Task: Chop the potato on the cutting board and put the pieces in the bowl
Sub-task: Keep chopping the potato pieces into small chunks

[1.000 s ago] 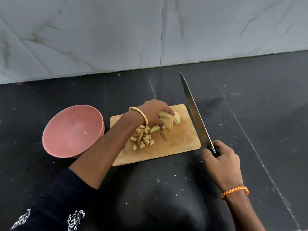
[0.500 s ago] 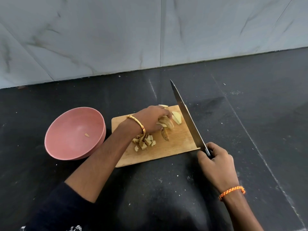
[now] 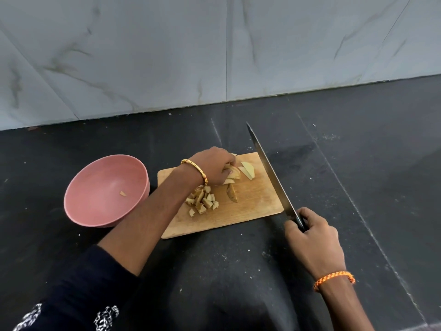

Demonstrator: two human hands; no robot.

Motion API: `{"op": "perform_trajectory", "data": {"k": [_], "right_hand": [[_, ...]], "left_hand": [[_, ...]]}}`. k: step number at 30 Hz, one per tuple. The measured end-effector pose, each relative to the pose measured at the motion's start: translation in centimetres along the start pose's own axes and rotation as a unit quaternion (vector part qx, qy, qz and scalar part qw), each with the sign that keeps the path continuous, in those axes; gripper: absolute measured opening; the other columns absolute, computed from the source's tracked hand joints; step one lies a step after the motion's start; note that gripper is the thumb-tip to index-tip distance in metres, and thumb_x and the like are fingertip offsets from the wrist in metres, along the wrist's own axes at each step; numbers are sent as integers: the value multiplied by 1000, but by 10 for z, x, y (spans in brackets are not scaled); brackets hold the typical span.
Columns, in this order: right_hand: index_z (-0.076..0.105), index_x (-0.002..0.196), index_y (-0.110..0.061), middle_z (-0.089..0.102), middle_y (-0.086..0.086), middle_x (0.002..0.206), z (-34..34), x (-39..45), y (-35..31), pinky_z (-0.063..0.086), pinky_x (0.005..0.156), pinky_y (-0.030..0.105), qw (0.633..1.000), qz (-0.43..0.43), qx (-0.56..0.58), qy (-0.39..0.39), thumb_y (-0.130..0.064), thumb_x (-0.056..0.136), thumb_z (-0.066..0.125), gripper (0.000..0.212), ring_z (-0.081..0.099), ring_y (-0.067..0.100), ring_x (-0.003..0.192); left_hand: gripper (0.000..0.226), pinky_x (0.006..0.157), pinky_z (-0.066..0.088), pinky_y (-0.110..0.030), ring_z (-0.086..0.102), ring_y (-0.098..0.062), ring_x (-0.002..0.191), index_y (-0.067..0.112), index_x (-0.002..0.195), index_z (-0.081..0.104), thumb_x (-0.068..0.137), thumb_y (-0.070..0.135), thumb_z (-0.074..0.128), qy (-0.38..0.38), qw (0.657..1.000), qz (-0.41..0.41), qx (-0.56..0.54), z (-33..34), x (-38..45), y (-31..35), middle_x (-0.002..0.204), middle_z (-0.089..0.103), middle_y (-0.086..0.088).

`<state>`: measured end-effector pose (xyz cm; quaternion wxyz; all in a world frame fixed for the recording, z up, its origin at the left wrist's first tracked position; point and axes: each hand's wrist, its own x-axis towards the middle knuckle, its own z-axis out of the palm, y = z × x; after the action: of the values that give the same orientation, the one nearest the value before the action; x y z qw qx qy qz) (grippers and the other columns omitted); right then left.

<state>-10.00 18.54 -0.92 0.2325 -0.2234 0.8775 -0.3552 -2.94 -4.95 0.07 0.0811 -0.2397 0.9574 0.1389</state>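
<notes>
Left hand point(image 3: 214, 167) pinching pale potato wedges point(image 3: 232, 174) at wooden cutting board's point(image 3: 253, 206) twelve o'clock, right hand point(image 3: 312, 237) clamped on long steel knife point(image 3: 269, 173) at three; tuck fingertips, cut square, pink bowl point(image 3: 105, 189) waiting at nine.

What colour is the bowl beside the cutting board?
Pink; the bowl shows clearly in the head view.
</notes>
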Motion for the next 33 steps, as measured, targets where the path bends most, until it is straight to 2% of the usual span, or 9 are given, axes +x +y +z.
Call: {"op": "perform_trajectory", "data": {"k": [3,7,10,15,18,20,23,28,33], "right_hand": [[59,75,-18,63,7,64,3,-4,2,48,55,29,999,11,-6,-44,-24,87,55,14,60,22,58],[60,74,-17,62,7,64,12,-8,-1,45,50,25,997,24,31,-66,-28,88,56,19,56,18,55],[60,74,-22,64,4,68,15,-6,-4,44,52,25,997,17,38,-68,-33,91,55,21,59,18,60],[59,77,-27,64,3,70,10,0,-4,45,52,25,995,14,8,-98,-36,94,50,22,57,15,58],[65,85,-19,65,7,74,3,-1,-1,44,55,26,994,24,0,-110,-34,95,48,25,55,16,59],[64,85,-18,66,7,77,2,0,0,48,59,28,992,25,-20,-118,-34,95,48,25,58,16,62],[57,80,-29,65,1,75,2,3,-1,52,66,31,991,18,-38,-124,-35,96,47,20,61,16,66],[59,95,-31,64,-2,74,-1,9,-3,46,55,22,988,13,-58,-140,-37,96,45,15,61,12,64],[59,78,-20,62,3,69,2,6,-7,38,49,23,990,4,-45,-130,-39,97,42,31,53,12,54]], "left_hand": [[36,90,49,-34,55,-21,106,19,124,56,89,26,53,22,999,-23,-44,8,-6,4,119,57,-3],[43,94,48,-33,54,-22,111,13,128,53,89,29,58,118,987,-63,-92,26,-13,16,122,57,-5],[44,95,47,-33,55,-23,111,13,128,53,87,25,62,168,975,-76,-127,34,-13,20,120,60,-6],[53,86,44,-20,56,-17,106,14,130,50,80,17,67,191,956,-91,-202,40,-11,20,116,59,-3],[63,88,45,-20,51,-16,110,16,136,42,78,16,66,192,942,-122,-248,41,-12,18,125,50,-3],[60,88,44,-21,50,-17,112,14,134,44,79,20,66,195,940,-141,-243,44,-11,20,126,49,-3],[45,88,40,-18,53,-16,110,11,126,56,82,19,65,212,943,-129,-222,46,-10,24,121,57,-4],[32,91,45,-25,56,-19,105,15,117,63,85,19,63,201,952,-109,-202,45,-13,22,115,63,-4],[32,91,47,-28,57,-19,104,17,117,65,85,23,64,211,945,-131,-213,46,-18,16,114,63,-3]]}}
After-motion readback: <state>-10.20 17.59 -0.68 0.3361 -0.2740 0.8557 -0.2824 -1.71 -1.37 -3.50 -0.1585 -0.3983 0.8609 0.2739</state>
